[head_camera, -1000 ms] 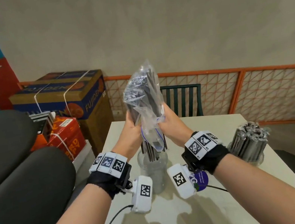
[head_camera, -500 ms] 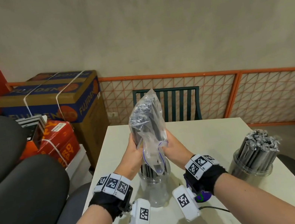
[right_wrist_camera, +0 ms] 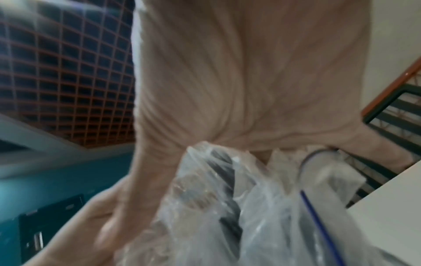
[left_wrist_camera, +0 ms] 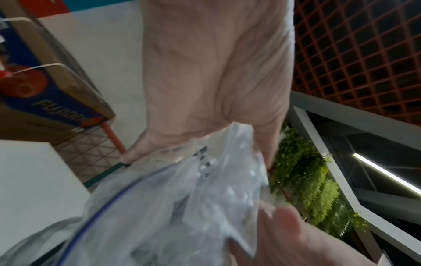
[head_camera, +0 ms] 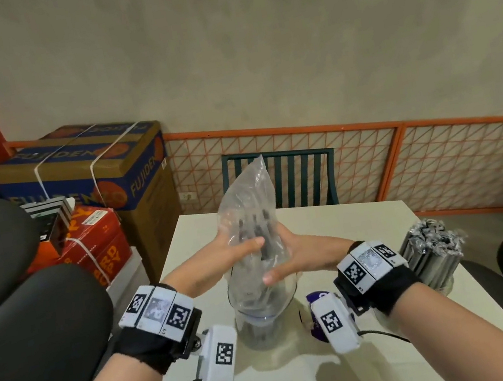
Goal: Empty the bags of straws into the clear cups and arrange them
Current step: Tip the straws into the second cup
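Observation:
A clear zip bag (head_camera: 248,211) with a blue seal line stands upside down over a clear cup (head_camera: 261,329) in the middle of the white table (head_camera: 368,230). Dark straws (head_camera: 259,232) show inside it, their lower ends down in the cup. My left hand (head_camera: 237,250) grips the bag from the left, and my right hand (head_camera: 284,260) grips it from the right, a little lower. In the left wrist view the bag (left_wrist_camera: 182,198) fills the lower frame below my palm. The right wrist view shows the bag (right_wrist_camera: 227,198) bunched under my right hand.
A second clear cup (head_camera: 433,259) packed with wrapped grey straws stands at the table's right edge. A purple object (head_camera: 313,300) lies behind my right wrist. A green chair (head_camera: 295,179) faces the far side. Black chairs (head_camera: 30,313) and cardboard boxes (head_camera: 89,172) stand to the left.
The bag has come down over the cup and the straws have slid lower, leaving its top slack. Both hands moved down and closer to the table.

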`<state>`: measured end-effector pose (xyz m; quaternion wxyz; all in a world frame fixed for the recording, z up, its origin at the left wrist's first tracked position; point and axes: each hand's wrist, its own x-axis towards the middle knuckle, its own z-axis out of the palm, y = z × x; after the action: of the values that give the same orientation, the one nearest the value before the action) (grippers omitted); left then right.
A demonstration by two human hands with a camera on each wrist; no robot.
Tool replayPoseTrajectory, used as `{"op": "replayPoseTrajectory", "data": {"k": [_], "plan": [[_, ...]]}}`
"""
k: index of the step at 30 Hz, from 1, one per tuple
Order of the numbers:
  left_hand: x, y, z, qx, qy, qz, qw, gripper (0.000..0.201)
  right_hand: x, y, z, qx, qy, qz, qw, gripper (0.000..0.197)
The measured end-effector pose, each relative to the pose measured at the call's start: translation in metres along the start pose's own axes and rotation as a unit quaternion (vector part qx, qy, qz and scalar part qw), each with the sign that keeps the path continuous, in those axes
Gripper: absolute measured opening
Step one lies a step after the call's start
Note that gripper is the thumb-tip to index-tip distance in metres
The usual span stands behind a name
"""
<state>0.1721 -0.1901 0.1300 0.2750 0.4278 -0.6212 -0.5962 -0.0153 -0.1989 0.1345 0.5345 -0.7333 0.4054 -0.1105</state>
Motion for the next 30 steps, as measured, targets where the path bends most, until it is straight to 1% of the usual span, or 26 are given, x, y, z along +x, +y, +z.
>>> {"op": "replayPoseTrajectory", "data": {"k": [1, 2, 3, 5, 7, 8, 10, 11, 13, 14, 15, 17, 19, 20, 23, 25, 27, 28, 29, 30], "plan": [[0.000, 0.004, 0.000, 0.004, 0.027, 0.008, 1.000, 0.051, 0.001, -0.001, 0.000, 0.014, 0.038, -0.009, 0.999, 0.107], [-0.001, 0.008, -0.001, 0.004, 0.053, 0.016, 0.998, 0.051, 0.001, -0.001, 0.002, 0.023, 0.072, -0.013, 0.997, 0.106], [0.000, 0.009, -0.003, 0.010, 0.070, 0.015, 0.997, 0.057, 0.002, 0.002, 0.004, 0.024, 0.095, -0.006, 0.995, 0.107], [-0.003, 0.008, -0.006, 0.047, 0.101, 0.001, 0.994, 0.067, 0.001, 0.010, 0.009, 0.017, 0.113, 0.014, 0.993, 0.110], [-0.009, 0.009, -0.007, 0.068, 0.124, 0.005, 0.990, 0.068, -0.002, 0.012, 0.010, 0.009, 0.153, 0.032, 0.988, 0.107], [-0.011, 0.010, -0.008, 0.069, 0.122, 0.014, 0.990, 0.069, -0.004, 0.010, 0.008, 0.014, 0.176, 0.020, 0.984, 0.104], [-0.015, 0.012, -0.007, 0.064, 0.078, 0.012, 0.995, 0.079, -0.006, 0.003, 0.004, 0.051, 0.200, -0.017, 0.978, 0.088], [-0.019, 0.014, -0.004, 0.065, 0.051, 0.001, 0.997, 0.086, -0.007, 0.000, 0.004, 0.063, 0.208, -0.027, 0.976, 0.079], [-0.021, 0.014, 0.004, 0.066, 0.017, -0.017, 0.998, 0.108, -0.010, -0.003, 0.010, 0.056, 0.229, -0.035, 0.971, 0.064], [-0.022, 0.012, 0.007, 0.068, 0.010, -0.014, 0.998, 0.117, -0.010, -0.002, 0.012, 0.052, 0.243, -0.040, 0.968, 0.059], [-0.022, 0.010, 0.009, 0.075, 0.010, -0.008, 0.997, 0.121, -0.012, -0.004, 0.014, 0.051, 0.259, -0.041, 0.964, 0.053], [-0.024, 0.010, 0.012, 0.075, 0.023, 0.021, 0.997, 0.125, -0.012, -0.009, 0.012, 0.069, 0.299, -0.048, 0.950, 0.045], [-0.027, 0.012, 0.014, 0.069, 0.038, 0.039, 0.996, 0.125, -0.011, -0.018, 0.006, 0.079, 0.336, -0.059, 0.937, 0.042], [-0.027, 0.012, 0.016, 0.080, 0.043, 0.053, 0.994, 0.126, -0.011, -0.022, 0.004, 0.074, 0.344, -0.063, 0.934, 0.042], [-0.029, 0.008, 0.026, 0.172, 0.050, 0.060, 0.982, 0.129, -0.012, -0.028, 0.007, 0.052, 0.350, -0.048, 0.934, 0.038], [-0.031, 0.013, 0.027, 0.200, 0.062, 0.076, 0.975, 0.121, -0.016, -0.039, 0.009, 0.058, 0.372, -0.048, 0.925, 0.039], [-0.035, 0.028, 0.024, 0.193, 0.122, 0.109, 0.967, 0.115, -0.026, -0.059, 0.005, 0.075, 0.411, -0.068, 0.906, 0.042], [-0.037, 0.036, 0.022, 0.184, 0.156, 0.130, 0.962, 0.116, -0.032, -0.070, 0.002, 0.094, 0.429, -0.083, 0.895, 0.043], [-0.038, 0.042, 0.021, 0.177, 0.178, 0.145, 0.957, 0.119, -0.039, -0.080, 0.001, 0.110, 0.443, -0.099, 0.884, 0.043], [-0.038, 0.047, 0.022, 0.177, 0.186, 0.154, 0.954, 0.121, -0.046, -0.088, -0.001, 0.120, 0.449, -0.111, 0.878, 0.044]]}}
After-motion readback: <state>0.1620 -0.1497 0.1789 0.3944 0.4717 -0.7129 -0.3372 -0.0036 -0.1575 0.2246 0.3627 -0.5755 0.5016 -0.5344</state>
